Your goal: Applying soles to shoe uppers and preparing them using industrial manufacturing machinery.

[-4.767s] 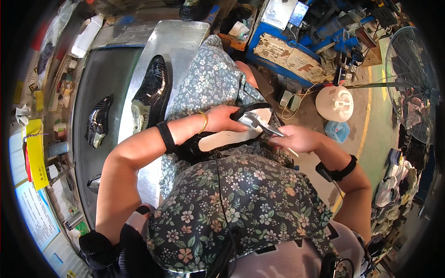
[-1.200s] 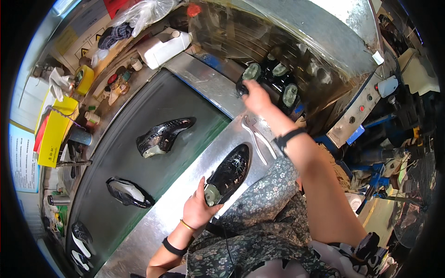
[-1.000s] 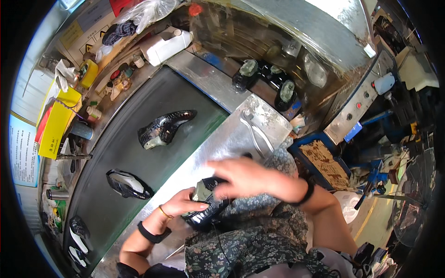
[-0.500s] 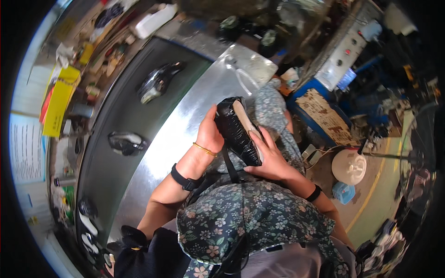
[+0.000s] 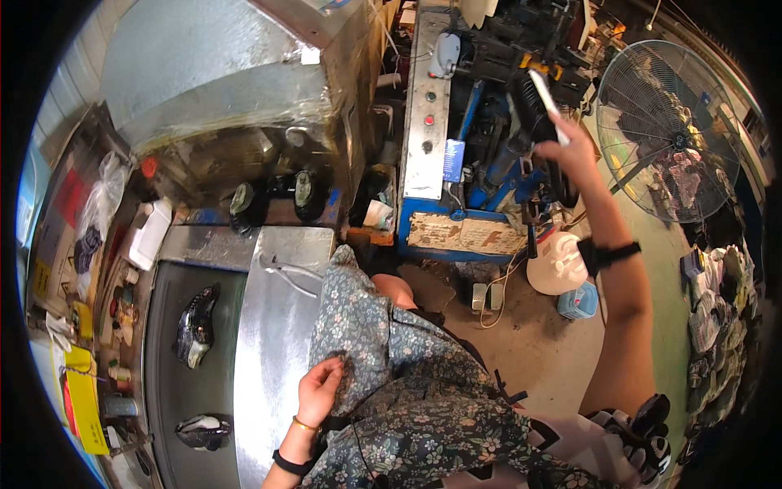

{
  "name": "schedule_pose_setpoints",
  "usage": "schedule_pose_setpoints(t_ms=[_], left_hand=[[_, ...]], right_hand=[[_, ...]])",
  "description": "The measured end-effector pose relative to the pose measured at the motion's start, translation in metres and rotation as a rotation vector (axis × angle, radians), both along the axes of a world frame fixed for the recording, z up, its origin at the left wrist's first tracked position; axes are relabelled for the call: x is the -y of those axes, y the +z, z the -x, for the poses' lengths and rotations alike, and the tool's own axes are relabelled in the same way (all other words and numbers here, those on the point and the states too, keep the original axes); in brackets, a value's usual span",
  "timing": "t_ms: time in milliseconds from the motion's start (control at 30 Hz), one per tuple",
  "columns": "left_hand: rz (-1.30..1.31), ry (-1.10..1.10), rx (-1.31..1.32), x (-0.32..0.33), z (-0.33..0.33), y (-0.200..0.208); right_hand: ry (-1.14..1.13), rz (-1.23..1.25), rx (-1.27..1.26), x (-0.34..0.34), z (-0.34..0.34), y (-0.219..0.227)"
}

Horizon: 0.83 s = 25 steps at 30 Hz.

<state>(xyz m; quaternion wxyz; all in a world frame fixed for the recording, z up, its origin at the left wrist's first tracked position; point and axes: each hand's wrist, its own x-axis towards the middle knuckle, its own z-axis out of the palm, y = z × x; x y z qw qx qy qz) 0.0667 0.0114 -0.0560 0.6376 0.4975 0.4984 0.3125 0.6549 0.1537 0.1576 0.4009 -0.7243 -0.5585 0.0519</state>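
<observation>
My right hand (image 5: 570, 152) reaches out to the far right, its fingers closed around a black shoe (image 5: 531, 110) with a pale, flat underside. The shoe is held up in front of the blue machine's dark workings, and whether it touches them I cannot tell. Low over my floral apron (image 5: 366, 326), my left hand (image 5: 319, 389) has its fingers curled together, with nothing visible in them. Beside it runs a bare metal table top (image 5: 273, 367) with metal pincers (image 5: 291, 273) lying at its far end. Glossy black shoes (image 5: 196, 326) rest on the dark conveyor belt at the left.
A blue machine with a button panel (image 5: 427, 114) stands ahead. Right of it is a large caged fan (image 5: 672, 134). A whitish round container (image 5: 557, 262) and a blue basket (image 5: 578, 301) sit on the floor. A metal hood (image 5: 220, 73) rises at far left.
My view has swung right. The shoe has left my left hand and gone with my right hand from above my lap out to the machine. My left hand has curled near the apron.
</observation>
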Motion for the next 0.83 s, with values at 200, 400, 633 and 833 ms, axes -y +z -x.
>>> schedule_pose_setpoints(t_ms=[200, 400, 633, 833], left_hand=[[-0.017, 0.097, -0.065, -0.003, -0.004, -0.018], [-0.015, 0.090, -0.076, -0.005, -0.015, -0.015], [-0.088, 0.062, -0.190, -0.003, -0.020, -0.008], [-0.139, -0.026, -0.283, -0.005, -0.016, -0.018]], right_hand=[[-0.306, 0.202, 0.135, -0.061, -0.058, 0.041], [-0.218, 0.441, 0.118, -0.068, -0.060, 0.045], [-0.466, 0.227, 0.609, -0.037, -0.012, -0.037], [-0.455, 0.211, 0.594, -0.034, -0.011, -0.032]])
